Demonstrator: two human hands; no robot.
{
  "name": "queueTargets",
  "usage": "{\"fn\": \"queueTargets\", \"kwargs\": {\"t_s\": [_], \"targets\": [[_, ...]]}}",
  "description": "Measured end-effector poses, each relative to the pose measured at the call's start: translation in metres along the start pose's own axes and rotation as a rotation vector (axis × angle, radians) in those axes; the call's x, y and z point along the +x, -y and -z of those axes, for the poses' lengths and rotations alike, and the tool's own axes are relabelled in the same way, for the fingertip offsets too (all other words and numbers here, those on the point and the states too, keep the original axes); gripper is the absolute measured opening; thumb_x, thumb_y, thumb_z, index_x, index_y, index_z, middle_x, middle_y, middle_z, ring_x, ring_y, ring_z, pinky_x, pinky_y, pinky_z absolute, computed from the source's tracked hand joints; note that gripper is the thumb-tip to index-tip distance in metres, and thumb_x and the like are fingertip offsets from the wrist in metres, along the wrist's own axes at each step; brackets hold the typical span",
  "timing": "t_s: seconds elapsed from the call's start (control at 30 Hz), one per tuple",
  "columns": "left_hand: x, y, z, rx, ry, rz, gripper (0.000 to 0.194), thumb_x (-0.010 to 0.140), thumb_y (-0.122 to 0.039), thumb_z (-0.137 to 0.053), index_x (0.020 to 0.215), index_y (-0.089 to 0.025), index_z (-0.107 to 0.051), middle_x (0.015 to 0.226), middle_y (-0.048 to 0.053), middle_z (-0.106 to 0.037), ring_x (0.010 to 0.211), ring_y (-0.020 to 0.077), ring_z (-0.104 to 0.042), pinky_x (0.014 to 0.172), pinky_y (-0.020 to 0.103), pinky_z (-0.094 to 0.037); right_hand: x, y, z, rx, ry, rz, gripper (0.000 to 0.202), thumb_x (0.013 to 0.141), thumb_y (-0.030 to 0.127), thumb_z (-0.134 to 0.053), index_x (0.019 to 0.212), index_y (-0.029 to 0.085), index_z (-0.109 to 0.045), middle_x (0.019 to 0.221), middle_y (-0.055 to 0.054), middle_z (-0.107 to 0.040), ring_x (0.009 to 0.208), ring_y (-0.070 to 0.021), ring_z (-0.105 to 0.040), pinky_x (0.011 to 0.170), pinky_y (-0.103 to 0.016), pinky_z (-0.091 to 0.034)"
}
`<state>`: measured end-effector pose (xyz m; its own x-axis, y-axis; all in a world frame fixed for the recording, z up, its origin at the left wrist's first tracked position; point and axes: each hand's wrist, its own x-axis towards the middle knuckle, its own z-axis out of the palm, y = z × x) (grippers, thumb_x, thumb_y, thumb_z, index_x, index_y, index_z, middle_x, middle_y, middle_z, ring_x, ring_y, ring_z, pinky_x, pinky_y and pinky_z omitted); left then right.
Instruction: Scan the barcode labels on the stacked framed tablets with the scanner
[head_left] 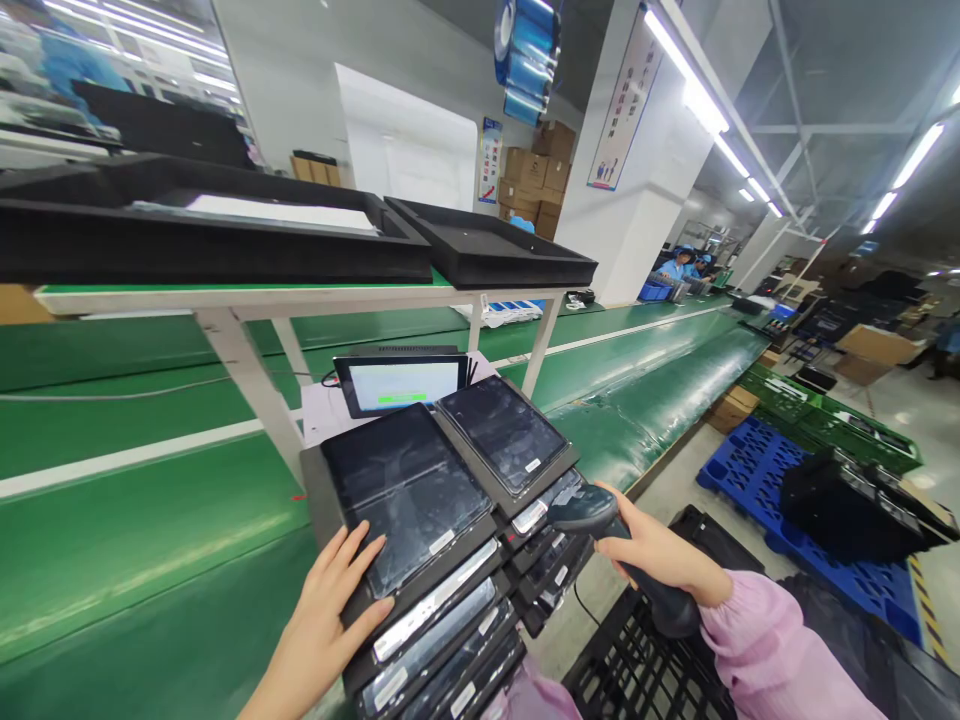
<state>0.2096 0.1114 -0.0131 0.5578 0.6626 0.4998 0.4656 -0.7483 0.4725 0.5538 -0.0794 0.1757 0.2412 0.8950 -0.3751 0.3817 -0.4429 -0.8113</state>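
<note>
Green conveyor line across the frame, and lower middle your left hand, fingers spread, rests on the top tablet while your right hand grips the barcode scanner, so you're mid-scan and need its label lined up.

Two tablet stacks lie side by side before the monitor.
</note>
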Motion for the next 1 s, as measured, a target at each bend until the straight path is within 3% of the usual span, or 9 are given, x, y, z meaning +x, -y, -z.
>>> {"fn": "queueTargets", "kwargs": {"t_s": [0.37,0.57,0.77,1.0], "targets": [[0.001,-0.002,0.003,0.039,0.01,0.001,0.052,0.089,-0.036,-0.051,0.139,-0.033,-0.037,0.149,0.01,-0.035,0.14,0.034,-0.025,0.102,0.064,-0.036,0.001,-0.01,0.007,0.075,0.035,0.012,0.08,0.08,0.024,-0.051,0.146,0.016,-0.007,0.052,0.008,-0.05,0.046,-0.0128,-0.048,0.046,-0.023,-0.039],[-0.001,0.003,0.004,0.059,-0.003,-0.035,0.057,0.089,-0.037,-0.049,0.142,-0.041,-0.03,0.149,0.008,-0.035,0.138,0.0369,-0.028,0.098,0.068,-0.038,-0.003,-0.033,0.021,0.109,0.037,-0.033,0.082,0.075,0.022,-0.054,0.146,0.019,-0.013,0.097,-0.005,-0.059,0.053,-0.0102,-0.053,0.045,-0.023,-0.041],[-0.003,0.015,-0.003,0.059,0.005,-0.054,0.06,0.088,-0.038,-0.047,0.144,-0.044,-0.025,0.152,0.005,-0.03,0.139,0.0379,-0.026,0.099,0.07,-0.035,-0.004,-0.054,0.029,0.086,0.016,-0.082,0.085,0.073,0.021,-0.054,0.146,0.015,-0.011,0.071,0.003,-0.055,0.052,-0.0125,-0.052,0.047,-0.024,-0.041],[-0.005,0.017,-0.004,0.063,0.003,-0.053,0.06,0.088,-0.038,-0.046,0.145,-0.042,-0.026,0.153,0.005,-0.029,0.139,0.0379,-0.025,0.101,0.07,-0.032,-0.003,-0.054,0.023,0.091,-0.004,-0.039,0.086,0.072,0.022,-0.054,0.146,0.013,-0.01,0.057,0.007,-0.051,0.048,-0.0138,-0.05,0.048,-0.025,-0.041]]}}
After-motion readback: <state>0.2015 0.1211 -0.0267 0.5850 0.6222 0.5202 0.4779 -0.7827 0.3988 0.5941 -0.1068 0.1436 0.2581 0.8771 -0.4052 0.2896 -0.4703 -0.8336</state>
